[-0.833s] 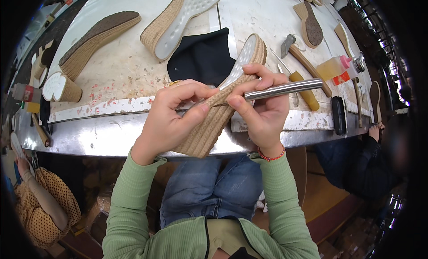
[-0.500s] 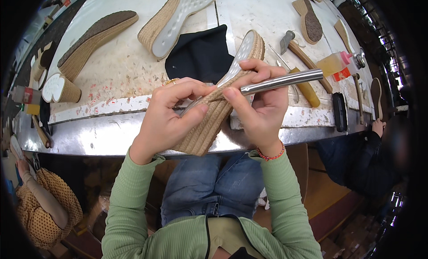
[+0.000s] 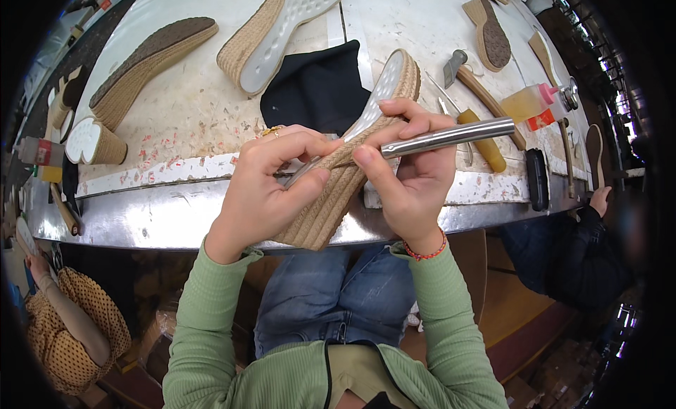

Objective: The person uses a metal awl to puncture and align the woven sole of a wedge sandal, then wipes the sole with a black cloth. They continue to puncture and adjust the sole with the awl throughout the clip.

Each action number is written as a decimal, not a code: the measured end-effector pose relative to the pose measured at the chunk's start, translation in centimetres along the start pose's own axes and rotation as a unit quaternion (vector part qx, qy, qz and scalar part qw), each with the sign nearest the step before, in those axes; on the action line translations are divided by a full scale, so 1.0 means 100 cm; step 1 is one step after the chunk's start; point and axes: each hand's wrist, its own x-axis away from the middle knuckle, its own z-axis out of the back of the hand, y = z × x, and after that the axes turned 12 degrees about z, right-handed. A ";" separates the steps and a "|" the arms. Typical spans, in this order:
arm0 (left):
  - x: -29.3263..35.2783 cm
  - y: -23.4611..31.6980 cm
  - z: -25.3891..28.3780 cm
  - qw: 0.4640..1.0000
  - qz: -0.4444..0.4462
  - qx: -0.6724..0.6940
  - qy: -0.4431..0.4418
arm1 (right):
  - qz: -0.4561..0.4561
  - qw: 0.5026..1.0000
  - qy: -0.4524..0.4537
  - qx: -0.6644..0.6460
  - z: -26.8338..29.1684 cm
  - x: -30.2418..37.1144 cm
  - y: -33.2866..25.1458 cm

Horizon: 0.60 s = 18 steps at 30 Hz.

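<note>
A rope-wrapped wedge sole (image 3: 325, 210) with a dimpled white upper face lies slantwise over the bench's front edge, between my hands. My left hand (image 3: 262, 185) is closed on it, thumb and fingers pinching the braided edge. My right hand (image 3: 417, 187) grips a slim tool with a round, shiny metal handle (image 3: 458, 136). The tool's thin end reaches the braid beside my left fingertips; its tip is too small to make out. The right fingers also rest against the sole's side. Just beyond the sole, a black cloth (image 3: 310, 89) is spread on the bench.
More wedge soles (image 3: 151, 67) lie on the white bench (image 3: 190, 113). To the right are a hammer (image 3: 486, 103), a yellow-handled awl (image 3: 486, 145), a pink-capped bottle (image 3: 524, 103) and a black case (image 3: 538, 180). Other people sit at both sides, one with a hand (image 3: 600, 200) at the bench.
Little differs. The tool's handle has shifted slightly right and down, and the sole's heel end sits a touch lower. Both hands keep their hold.
</note>
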 end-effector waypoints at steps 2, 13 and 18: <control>0.001 -0.001 0.002 1.000 -0.009 -0.018 0.004 | -0.029 1.000 0.002 0.012 -0.005 -0.001 -0.005; 0.000 0.003 -0.002 0.998 0.036 0.051 -0.008 | -0.026 0.998 0.001 -0.063 0.007 -0.008 -0.001; -0.001 0.000 -0.002 0.998 0.040 0.053 -0.006 | -0.028 0.998 -0.004 -0.058 0.004 -0.004 -0.001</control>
